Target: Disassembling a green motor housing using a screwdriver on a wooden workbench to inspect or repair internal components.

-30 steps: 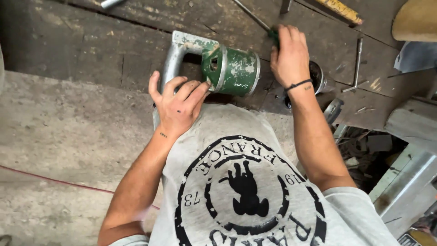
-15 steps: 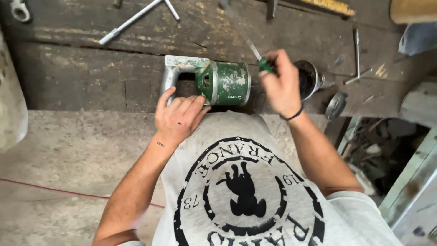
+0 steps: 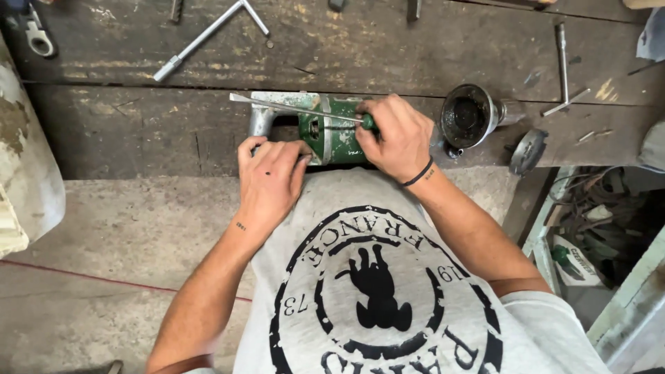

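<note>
A green power tool (image 3: pixel 334 135) with a grey metal handle lies on its side at the near edge of a dark wooden workbench (image 3: pixel 346 55). My left hand (image 3: pixel 269 176) rests flat against the tool's handle end and steadies it. My right hand (image 3: pixel 395 135) grips the green handle of a long screwdriver (image 3: pixel 291 107); its shaft points left across the top of the tool.
A round dark metal cup-shaped part (image 3: pixel 471 114) and a small disc (image 3: pixel 528 149) sit right of the tool. A T-shaped wrench (image 3: pixel 208 34) lies at the back left, thin metal rods (image 3: pixel 562 66) at the back right. A white object (image 3: pixel 24 173) stands at the left.
My right hand has picked up the screwdriver and brought it down over the tool, with the shaft now pointing left. The left hand stays on the handle end. The view has shifted.
</note>
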